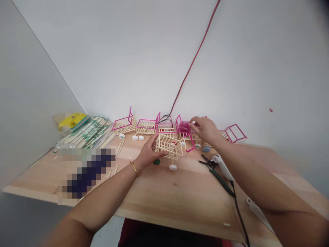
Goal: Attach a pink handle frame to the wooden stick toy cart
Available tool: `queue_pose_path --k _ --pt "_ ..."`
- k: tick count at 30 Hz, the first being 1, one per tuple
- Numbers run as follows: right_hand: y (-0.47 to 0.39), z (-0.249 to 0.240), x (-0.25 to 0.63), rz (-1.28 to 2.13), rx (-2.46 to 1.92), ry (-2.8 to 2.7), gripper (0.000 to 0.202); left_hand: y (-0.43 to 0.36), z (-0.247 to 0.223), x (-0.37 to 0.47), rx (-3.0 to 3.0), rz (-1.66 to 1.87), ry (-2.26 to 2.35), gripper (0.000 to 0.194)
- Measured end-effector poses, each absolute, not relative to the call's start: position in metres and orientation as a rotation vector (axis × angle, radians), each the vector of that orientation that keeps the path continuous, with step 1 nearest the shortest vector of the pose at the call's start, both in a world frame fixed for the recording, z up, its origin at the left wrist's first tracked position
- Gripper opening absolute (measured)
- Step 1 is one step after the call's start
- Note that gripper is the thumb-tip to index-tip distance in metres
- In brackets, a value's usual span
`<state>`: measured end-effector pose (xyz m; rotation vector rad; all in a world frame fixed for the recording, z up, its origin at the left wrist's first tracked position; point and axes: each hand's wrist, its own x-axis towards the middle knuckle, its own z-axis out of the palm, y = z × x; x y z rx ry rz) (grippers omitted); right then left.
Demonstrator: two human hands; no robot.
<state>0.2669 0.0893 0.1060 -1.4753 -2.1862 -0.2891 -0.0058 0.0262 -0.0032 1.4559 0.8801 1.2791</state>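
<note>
My left hand (147, 155) grips the near left end of a small cart (169, 146) built of pale wooden sticks. White round caps (173, 167) serve as its wheels, and a green cap shows beside my thumb. Behind it and to the right, my right hand (204, 128) is closed at a small clear pot of magenta paint (184, 127). Something small and white shows at its fingertips, too small to name. Along the wall stand several similar carts (146, 126) with magenta-painted rims and handles, partly hidden by my hands.
Bagged wooden sticks (88, 132) and a yellow packet (73, 120) lie at the back left. Dark-handled pliers (221, 181) and a white glue gun (223, 168) with a black cord lie at right. A red-black cable (196, 55) runs down the wall. A blurred-out patch covers the left.
</note>
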Motion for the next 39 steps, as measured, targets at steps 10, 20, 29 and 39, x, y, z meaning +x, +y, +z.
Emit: queue_pose_path --k 10,20,29,39 --pt "0.027 0.079 0.294 0.769 -1.01 -0.916 0.033 0.023 0.0 -0.005 1.441 1.291 0.862 0.104" --pt "-0.005 0.046 0.293 1.005 -0.983 -0.802 0.045 0.018 0.004 -0.008 1.472 1.29 0.815 0.101" --pt "-0.011 0.034 0.287 0.947 -1.023 -0.899 0.042 0.018 -0.001 -0.008 1.557 1.222 0.862 0.1" --pt "-0.01 0.025 0.292 0.875 -1.115 -1.011 0.036 0.014 0.001 -0.004 1.56 1.203 0.847 0.099"
